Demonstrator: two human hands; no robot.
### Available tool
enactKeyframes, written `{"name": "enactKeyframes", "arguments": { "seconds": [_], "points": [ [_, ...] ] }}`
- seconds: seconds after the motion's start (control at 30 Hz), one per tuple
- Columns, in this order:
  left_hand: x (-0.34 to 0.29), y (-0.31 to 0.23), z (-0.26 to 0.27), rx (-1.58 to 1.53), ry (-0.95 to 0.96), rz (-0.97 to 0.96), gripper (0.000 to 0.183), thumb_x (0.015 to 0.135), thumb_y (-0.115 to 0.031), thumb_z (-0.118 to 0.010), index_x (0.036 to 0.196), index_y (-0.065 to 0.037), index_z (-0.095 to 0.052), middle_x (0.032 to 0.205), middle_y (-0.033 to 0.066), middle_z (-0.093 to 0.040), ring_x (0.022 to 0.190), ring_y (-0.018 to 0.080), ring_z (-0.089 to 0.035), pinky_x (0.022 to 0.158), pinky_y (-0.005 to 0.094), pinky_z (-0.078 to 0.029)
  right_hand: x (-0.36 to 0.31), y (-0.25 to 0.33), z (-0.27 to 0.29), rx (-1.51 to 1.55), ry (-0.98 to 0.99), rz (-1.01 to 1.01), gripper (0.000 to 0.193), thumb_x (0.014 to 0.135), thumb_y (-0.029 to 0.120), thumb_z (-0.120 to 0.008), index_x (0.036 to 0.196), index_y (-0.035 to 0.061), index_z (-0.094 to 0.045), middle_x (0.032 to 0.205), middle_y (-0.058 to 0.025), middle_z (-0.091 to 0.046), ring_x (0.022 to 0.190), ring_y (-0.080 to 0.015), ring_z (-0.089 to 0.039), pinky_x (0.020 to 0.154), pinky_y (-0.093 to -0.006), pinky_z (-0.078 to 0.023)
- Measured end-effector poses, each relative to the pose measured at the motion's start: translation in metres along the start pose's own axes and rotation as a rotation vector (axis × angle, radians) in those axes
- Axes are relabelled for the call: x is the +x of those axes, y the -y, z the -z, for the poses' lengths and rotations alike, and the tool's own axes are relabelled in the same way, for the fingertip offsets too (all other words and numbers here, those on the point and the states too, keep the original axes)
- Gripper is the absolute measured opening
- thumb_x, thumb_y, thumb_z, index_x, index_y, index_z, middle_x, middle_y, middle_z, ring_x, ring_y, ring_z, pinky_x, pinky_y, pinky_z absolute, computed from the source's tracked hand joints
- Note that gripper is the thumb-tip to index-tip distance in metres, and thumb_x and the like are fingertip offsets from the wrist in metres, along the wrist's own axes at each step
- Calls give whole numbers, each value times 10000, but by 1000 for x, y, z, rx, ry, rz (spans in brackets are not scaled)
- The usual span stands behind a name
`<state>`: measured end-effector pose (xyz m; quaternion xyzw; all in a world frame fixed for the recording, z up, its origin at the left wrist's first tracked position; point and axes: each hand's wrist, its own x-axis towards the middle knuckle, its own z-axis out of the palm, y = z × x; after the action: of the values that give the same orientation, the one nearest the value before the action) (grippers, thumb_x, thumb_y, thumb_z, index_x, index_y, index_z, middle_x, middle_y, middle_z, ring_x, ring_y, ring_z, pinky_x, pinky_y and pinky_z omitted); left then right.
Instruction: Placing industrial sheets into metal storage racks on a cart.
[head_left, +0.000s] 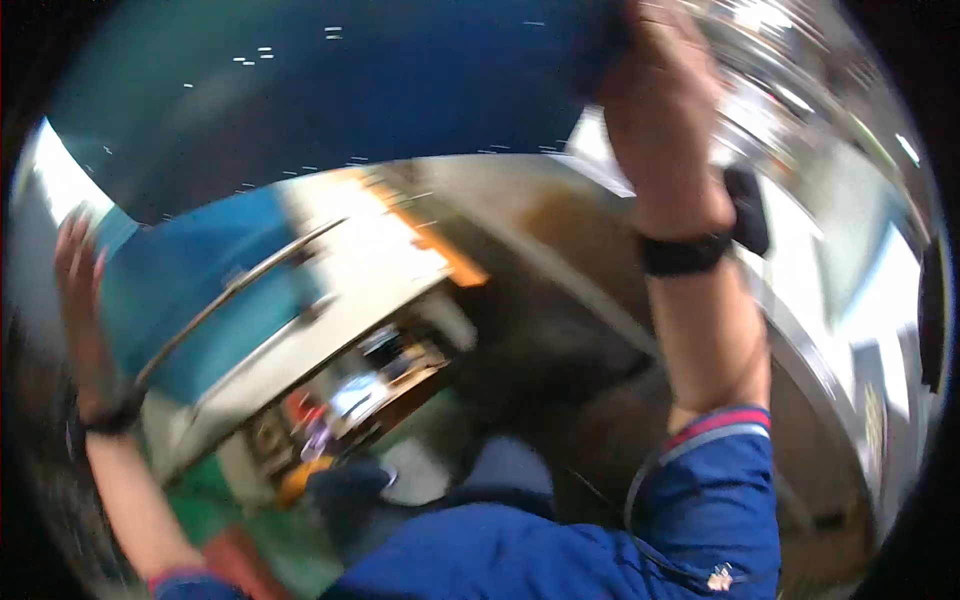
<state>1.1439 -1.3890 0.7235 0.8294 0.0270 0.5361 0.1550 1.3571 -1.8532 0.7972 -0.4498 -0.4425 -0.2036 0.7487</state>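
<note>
A large, smooth dark blue sheet [380, 90] spans the top of the head view, with small light reflections on it. My right hand [665, 110] is raised at its right edge, fingers closed on it; the fingertips are partly hidden and blurred. On the far left, my left hand [80, 265] is held up beside the sheet's lower left corner. Its fingers look stretched and apart, though smeared by motion, and I cannot tell whether they touch the sheet. Both wrists wear dark bands.
Below the sheet stands a pale worktable [350, 260] with a teal-blue surface [200, 290] and a long thin rod [240, 285] across it. Its shelf holds a cluttered mix of items [360, 390]. Bright metal equipment [800, 330] stands to the right. A green floor [300, 540] shows below.
</note>
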Motion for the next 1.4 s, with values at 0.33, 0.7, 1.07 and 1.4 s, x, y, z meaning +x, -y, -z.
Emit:
{"name": "enactKeyframes", "arguments": {
  "seconds": [0.33,0.7,1.07,1.4],
  "points": [
    [-28,19,87,-601,-132,408,401,900,-232,-685,1188,-10,-517,1085,75,-634,963,164,-603,890,317,-481,1,-111,-142,119,317,-297,314,983,254,-560,1163,0,-601,1029,-25,-651,892,-85,-600,789,-232,-482],
    [-66,105,86,-589,-248,512,284,910,-207,-679,1059,-70,-480,1011,52,-585,919,143,-592,809,320,-513,-12,-175,-215,-35,444,-373,323,943,257,-609,1115,-17,-613,1014,-67,-670,917,-132,-600,827,-270,-462],
    [-67,97,76,-358,-329,471,317,893,-170,-708,785,-142,-412,785,-59,-442,712,30,-383,644,177,-363,-27,-210,-236,168,333,-439,241,919,201,-659,1033,2,-585,958,-46,-641,841,-100,-604,772,-261,-512],
    [-62,90,68,-247,-276,462,226,885,-201,-715,973,-56,-565,903,-31,-558,834,55,-480,778,204,-402,-46,-238,-219,40,291,-297,281,915,229,-667,1064,-4,-617,952,-26,-663,878,-89,-601,759,-236,-481]
  ]
}}
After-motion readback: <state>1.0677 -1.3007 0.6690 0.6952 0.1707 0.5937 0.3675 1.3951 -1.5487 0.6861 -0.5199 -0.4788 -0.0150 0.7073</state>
